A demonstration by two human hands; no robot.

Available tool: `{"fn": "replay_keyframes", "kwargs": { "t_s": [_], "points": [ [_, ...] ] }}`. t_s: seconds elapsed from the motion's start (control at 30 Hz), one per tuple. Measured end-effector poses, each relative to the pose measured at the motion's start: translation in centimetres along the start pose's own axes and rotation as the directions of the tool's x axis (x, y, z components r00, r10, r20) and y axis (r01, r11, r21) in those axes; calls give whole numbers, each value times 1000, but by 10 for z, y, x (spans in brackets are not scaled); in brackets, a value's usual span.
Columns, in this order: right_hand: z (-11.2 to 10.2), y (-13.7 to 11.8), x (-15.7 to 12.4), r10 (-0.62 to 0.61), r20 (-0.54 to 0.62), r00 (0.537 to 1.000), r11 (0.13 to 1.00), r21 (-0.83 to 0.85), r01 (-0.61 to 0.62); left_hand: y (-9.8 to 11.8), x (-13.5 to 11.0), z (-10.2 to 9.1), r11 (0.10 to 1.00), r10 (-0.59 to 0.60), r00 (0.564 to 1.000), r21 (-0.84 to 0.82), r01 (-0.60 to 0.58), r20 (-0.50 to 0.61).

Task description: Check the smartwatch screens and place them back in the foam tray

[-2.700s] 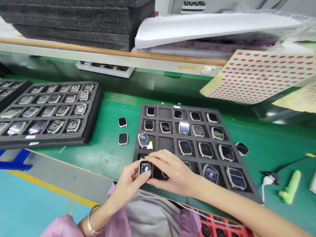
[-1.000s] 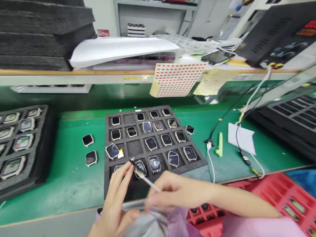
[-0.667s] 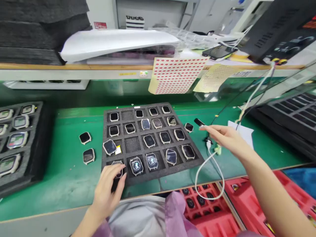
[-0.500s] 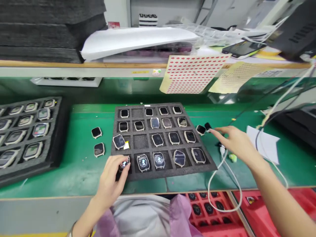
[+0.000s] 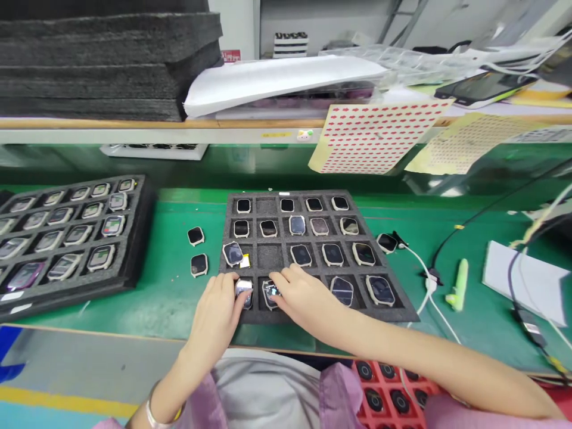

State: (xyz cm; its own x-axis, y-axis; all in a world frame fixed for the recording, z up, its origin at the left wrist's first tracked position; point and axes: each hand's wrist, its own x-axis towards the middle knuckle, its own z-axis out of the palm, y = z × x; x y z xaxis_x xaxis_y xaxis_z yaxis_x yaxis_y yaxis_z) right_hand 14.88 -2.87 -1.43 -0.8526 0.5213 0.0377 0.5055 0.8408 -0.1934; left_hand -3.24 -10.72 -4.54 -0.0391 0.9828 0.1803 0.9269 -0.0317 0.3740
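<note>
A black foam tray of square smartwatches lies before me. My left hand has its thumb and fingers closed around a smartwatch in the front-left compartment. Just to the right, my right hand pinches the neighbouring smartwatch by its sides; its screen is partly lit. Behind the left hand, a smartwatch rests tilted over its compartment beside a small yellow-and-white piece. My right hand and forearm hide part of the front row.
Two loose watches lie left of the tray, with another full foam tray beyond. At the right are a watch touching a charging cable, a green tool and white paper. A shelf edge runs behind.
My right hand has left the cable end at the right and come to the front row, onto the second watch. My left hand stays on the front-left watch. The view has shifted.
</note>
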Motion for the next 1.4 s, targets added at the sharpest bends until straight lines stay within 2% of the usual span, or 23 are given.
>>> {"fn": "replay_keyframes", "kwargs": {
  "t_s": [0.1,0.17,0.23,0.33,0.37,0.43,0.53,0.63,0.7,0.77,0.87,0.97,1.03,1.17,1.27,1.4],
  "points": [
    [7,0,0,184,11,983,960,211,-182,-2,-1,-5,957,-58,997,-282,68,46],
    [9,2,-2,251,34,967,897,369,-246,1,-2,-8,870,-98,994,-480,110,51],
    [8,6,-4,278,62,958,816,511,-270,6,-2,-9,697,-141,989,-705,134,49],
    [1,12,-6,245,121,962,668,698,-258,14,2,-10,307,-198,971,-932,193,136],
    [-2,14,-6,227,133,965,607,755,-247,15,5,-10,194,-214,960,-955,223,181],
    [-7,18,-8,207,148,967,468,853,-231,18,10,-12,42,-252,935,-963,267,249],
    [-9,25,-11,206,172,963,254,941,-223,19,17,-13,-82,-276,914,-954,287,298],
    [-8,33,-12,201,203,958,56,974,-218,21,21,-9,-156,-237,905,-933,324,354],
    [-7,37,-12,170,221,960,-54,975,-215,22,22,-6,-167,-212,897,-919,358,388],
    [-7,41,-11,136,236,962,-133,967,-218,25,22,-1,-142,-209,891,-914,381,403],
    [-8,45,-11,110,244,964,-214,953,-217,29,23,4,-4,-209,902,-922,386,378],
    [-9,47,-11,93,237,967,-233,949,-211,33,24,8,154,-242,917,-920,360,318],
    [-9,48,-12,85,233,969,-244,948,-207,34,23,10,225,-269,918,-907,355,293],
    [-6,46,-13,94,231,968,-345,920,-185,35,21,10,344,-241,929,-871,351,279],
    [-5,43,-13,122,240,963,-412,895,-171,35,19,9,387,-219,937,-858,338,271],
    [-5,42,-14,152,230,961,-408,900,-151,35,17,10,387,-234,928,-848,362,290]
  ]
}}
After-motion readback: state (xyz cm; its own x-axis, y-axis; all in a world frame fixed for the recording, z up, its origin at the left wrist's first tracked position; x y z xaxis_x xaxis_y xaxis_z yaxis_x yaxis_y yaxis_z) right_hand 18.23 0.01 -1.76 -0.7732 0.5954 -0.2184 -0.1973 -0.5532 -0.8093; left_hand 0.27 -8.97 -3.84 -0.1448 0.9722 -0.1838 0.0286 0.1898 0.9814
